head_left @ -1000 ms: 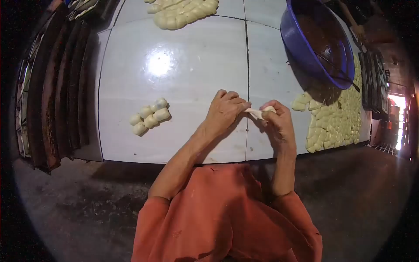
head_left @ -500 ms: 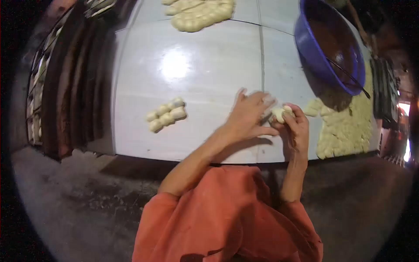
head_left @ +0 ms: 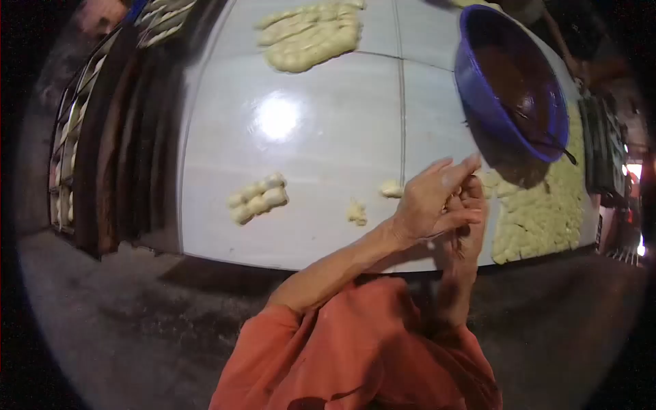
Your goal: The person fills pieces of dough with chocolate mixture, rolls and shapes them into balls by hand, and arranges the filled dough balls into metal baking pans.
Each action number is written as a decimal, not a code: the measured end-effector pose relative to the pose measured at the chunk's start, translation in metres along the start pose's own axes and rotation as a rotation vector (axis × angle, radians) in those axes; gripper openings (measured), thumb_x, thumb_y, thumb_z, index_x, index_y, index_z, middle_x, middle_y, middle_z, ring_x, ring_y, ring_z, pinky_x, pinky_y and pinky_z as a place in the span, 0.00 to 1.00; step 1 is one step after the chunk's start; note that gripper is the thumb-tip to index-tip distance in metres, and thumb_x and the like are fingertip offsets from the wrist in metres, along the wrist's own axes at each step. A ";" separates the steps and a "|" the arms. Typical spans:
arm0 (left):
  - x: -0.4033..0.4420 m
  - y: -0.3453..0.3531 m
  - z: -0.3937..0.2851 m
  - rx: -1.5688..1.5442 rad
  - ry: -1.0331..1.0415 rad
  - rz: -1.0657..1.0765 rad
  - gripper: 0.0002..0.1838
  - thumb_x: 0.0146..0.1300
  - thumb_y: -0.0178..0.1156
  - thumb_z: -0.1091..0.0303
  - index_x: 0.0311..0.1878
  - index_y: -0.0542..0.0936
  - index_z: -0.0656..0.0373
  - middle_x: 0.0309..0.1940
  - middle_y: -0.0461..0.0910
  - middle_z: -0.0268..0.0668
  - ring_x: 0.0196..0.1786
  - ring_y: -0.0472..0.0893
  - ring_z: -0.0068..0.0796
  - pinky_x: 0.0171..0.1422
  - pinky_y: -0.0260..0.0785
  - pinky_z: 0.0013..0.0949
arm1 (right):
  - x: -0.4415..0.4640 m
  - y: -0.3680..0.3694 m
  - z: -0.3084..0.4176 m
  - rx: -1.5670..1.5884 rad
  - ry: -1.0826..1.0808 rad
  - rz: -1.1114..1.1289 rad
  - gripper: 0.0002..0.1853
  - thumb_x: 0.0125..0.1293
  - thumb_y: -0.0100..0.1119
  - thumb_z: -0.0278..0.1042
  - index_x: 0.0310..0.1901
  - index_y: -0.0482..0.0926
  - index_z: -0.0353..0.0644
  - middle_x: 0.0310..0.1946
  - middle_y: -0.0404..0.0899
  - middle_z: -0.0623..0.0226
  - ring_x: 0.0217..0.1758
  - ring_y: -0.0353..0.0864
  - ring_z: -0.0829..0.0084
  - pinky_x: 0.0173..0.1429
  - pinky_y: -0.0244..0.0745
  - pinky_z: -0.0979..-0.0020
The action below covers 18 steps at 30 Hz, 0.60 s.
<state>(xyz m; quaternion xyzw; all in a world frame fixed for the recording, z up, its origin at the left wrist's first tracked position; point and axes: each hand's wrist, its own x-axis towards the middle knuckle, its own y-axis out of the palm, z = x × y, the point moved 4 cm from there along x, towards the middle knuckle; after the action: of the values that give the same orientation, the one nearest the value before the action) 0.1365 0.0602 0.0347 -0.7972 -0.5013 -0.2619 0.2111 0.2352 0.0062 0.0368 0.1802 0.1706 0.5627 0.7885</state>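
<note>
My left hand (head_left: pixel 434 201) reaches across with its fingers stretched out, over the palm of my right hand (head_left: pixel 471 205). The right hand is turned up with its fingers curled, and a pale bit of dough (head_left: pixel 452 203) shows partly between the hands; most of it is hidden. Just left of my left hand lies a small dough piece (head_left: pixel 391 188) on the white table (head_left: pixel 314 157). A crumbly dough scrap (head_left: pixel 356 212) sits near my left forearm. Further left, a block of joined dough balls (head_left: pixel 258 199) rests in two rows.
A purple basin (head_left: pixel 471 82) with brown contents and a dark-handled tool stands at the back right. Beside it spreads a flat sheet of dough pieces (head_left: pixel 536 219). More rows of dough (head_left: pixel 311 37) lie at the far side. Racks (head_left: pixel 72 143) stand left of the table.
My left hand has moved right, from beside my right hand to over its palm. The small dough piece and the scrap on the table now show. The view has shifted slightly.
</note>
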 end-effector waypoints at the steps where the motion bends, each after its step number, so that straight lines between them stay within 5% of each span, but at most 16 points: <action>1: 0.001 0.009 0.000 -0.032 0.022 0.011 0.53 0.54 0.74 0.45 0.75 0.61 0.66 0.64 0.77 0.52 0.66 0.78 0.50 0.69 0.70 0.40 | 0.001 0.003 0.003 0.032 0.016 -0.042 0.21 0.68 0.68 0.40 0.53 0.74 0.35 0.47 0.79 0.63 0.48 0.81 0.75 0.52 0.78 0.74; 3: 0.005 0.021 0.009 -0.200 -0.196 -0.111 0.54 0.54 0.75 0.45 0.75 0.61 0.69 0.54 0.83 0.51 0.54 0.85 0.45 0.64 0.74 0.38 | 0.001 0.003 0.021 -0.338 -0.378 -0.024 0.20 0.69 0.67 0.40 0.54 0.74 0.36 0.44 0.79 0.68 0.48 0.80 0.78 0.53 0.75 0.76; 5: -0.005 0.046 0.028 -0.485 -0.280 -0.217 0.59 0.51 0.79 0.50 0.79 0.55 0.61 0.57 0.83 0.52 0.58 0.84 0.38 0.61 0.76 0.35 | 0.018 -0.001 0.025 0.192 0.053 0.008 0.15 0.72 0.63 0.39 0.52 0.75 0.39 0.41 0.77 0.73 0.47 0.78 0.81 0.53 0.73 0.77; 6: -0.004 0.051 0.033 -0.518 -0.337 -0.193 0.59 0.53 0.79 0.52 0.80 0.53 0.59 0.59 0.81 0.52 0.57 0.84 0.38 0.60 0.76 0.35 | 0.025 0.002 0.036 0.185 0.103 0.072 0.11 0.75 0.60 0.39 0.50 0.75 0.41 0.40 0.76 0.75 0.44 0.77 0.82 0.51 0.72 0.78; 9: -0.003 0.055 0.034 -0.524 -0.475 -0.156 0.58 0.57 0.77 0.57 0.82 0.48 0.55 0.65 0.75 0.53 0.56 0.84 0.38 0.59 0.77 0.35 | 0.066 -0.018 0.063 0.035 -0.090 -0.117 0.10 0.76 0.57 0.39 0.48 0.75 0.42 0.39 0.77 0.73 0.39 0.77 0.82 0.46 0.72 0.80; 13: -0.015 0.043 0.049 -0.488 -0.745 -0.024 0.52 0.63 0.72 0.68 0.82 0.48 0.54 0.71 0.67 0.56 0.54 0.85 0.39 0.55 0.79 0.35 | 0.157 -0.073 0.130 -0.618 -0.136 -0.161 0.11 0.76 0.55 0.38 0.47 0.78 0.39 0.36 0.80 0.67 0.41 0.81 0.76 0.48 0.76 0.70; 14: -0.014 0.035 0.050 -0.474 -0.782 -0.017 0.47 0.65 0.69 0.72 0.81 0.51 0.55 0.69 0.69 0.57 0.52 0.85 0.35 0.54 0.79 0.33 | 0.178 -0.087 0.135 -0.616 -0.144 -0.161 0.11 0.76 0.55 0.38 0.47 0.78 0.39 0.36 0.80 0.67 0.41 0.81 0.76 0.48 0.76 0.70; 16: -0.017 0.021 0.054 -0.432 -0.865 -0.045 0.36 0.68 0.65 0.71 0.77 0.61 0.59 0.63 0.76 0.52 0.49 0.85 0.28 0.53 0.79 0.30 | 0.220 -0.111 0.123 -1.260 -0.069 0.010 0.10 0.74 0.52 0.35 0.44 0.79 0.39 0.33 0.80 0.70 0.40 0.80 0.76 0.47 0.75 0.70; 18: -0.015 0.011 0.053 -0.341 -0.897 -0.030 0.33 0.70 0.64 0.71 0.75 0.64 0.60 0.60 0.78 0.51 0.49 0.85 0.26 0.52 0.79 0.29 | 0.261 -0.158 0.090 -1.533 -0.034 0.166 0.11 0.73 0.53 0.37 0.44 0.80 0.38 0.34 0.81 0.67 0.40 0.80 0.74 0.48 0.75 0.68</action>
<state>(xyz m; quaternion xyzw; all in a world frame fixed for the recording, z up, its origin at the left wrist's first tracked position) 0.1516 0.0774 -0.0166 -0.8475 -0.5043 0.0263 -0.1632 0.4890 0.1983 0.0233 -0.3957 -0.2933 0.5780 0.6506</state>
